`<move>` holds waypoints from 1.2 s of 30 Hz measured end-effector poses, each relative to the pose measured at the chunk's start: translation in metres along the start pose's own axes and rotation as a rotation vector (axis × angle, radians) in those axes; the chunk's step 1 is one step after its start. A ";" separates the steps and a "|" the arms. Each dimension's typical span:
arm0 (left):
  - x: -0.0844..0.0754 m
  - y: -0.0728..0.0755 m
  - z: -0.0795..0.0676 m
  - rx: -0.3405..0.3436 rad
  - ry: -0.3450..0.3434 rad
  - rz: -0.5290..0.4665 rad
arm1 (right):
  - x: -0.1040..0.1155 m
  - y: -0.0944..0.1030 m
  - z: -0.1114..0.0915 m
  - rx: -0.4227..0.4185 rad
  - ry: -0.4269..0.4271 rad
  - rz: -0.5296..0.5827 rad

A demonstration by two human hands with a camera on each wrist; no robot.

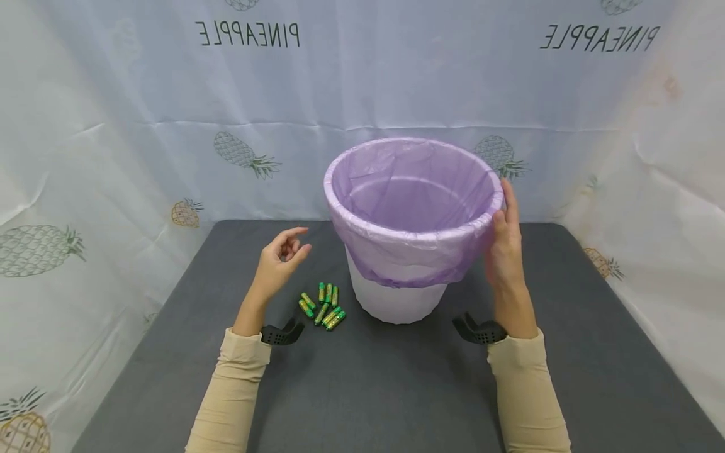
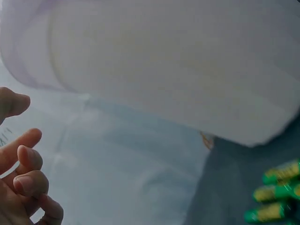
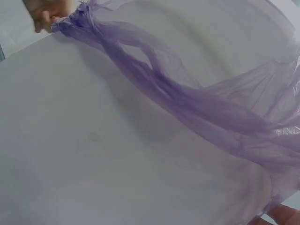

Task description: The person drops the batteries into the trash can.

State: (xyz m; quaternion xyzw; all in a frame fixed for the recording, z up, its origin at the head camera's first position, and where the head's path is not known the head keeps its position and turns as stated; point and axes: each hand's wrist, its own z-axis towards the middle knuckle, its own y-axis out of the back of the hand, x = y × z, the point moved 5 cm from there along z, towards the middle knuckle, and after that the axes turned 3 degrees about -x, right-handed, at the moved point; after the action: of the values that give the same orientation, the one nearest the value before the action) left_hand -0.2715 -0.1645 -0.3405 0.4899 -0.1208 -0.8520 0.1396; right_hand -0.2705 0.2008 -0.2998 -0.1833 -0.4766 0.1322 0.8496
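A white bin (image 1: 391, 302) stands on the table, lined with a purple plastic bag (image 1: 396, 258) folded outward over its rim. My right hand (image 1: 506, 251) is at the bin's right side, its fingers extended up along the bag-covered rim. In the right wrist view, fingertips (image 3: 281, 214) show at the bag's lower edge, and part of the other hand (image 3: 47, 13) overlaps the bag's bunched edge. To the left of the bin my left hand (image 1: 283, 261) is raised, fingers loosely bent, holding nothing. Several green and gold batteries (image 1: 328, 294) lie between that hand and the bin.
The dark grey table (image 1: 385, 390) extends in front of the bin and to both sides. Behind it hangs a pale curtain (image 1: 306, 94) printed with pineapples, with more of it at the left and right. Both wrists wear black bands (image 1: 281, 332).
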 end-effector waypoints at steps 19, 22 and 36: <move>0.088 -0.003 -0.044 0.174 0.167 0.148 | -0.004 -0.001 -0.010 0.013 0.053 0.039; 0.096 -0.003 -0.051 0.206 0.209 0.185 | -0.004 -0.002 -0.011 0.033 0.056 0.031; 0.117 -0.007 -0.069 0.310 0.305 0.298 | -0.002 0.002 -0.013 -0.009 0.047 -0.045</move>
State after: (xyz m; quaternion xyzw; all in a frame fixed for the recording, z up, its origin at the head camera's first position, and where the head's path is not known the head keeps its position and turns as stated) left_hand -0.2688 -0.2047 -0.4707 0.6052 -0.2984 -0.7095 0.2032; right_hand -0.2601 0.1996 -0.3083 -0.1796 -0.4609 0.1066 0.8625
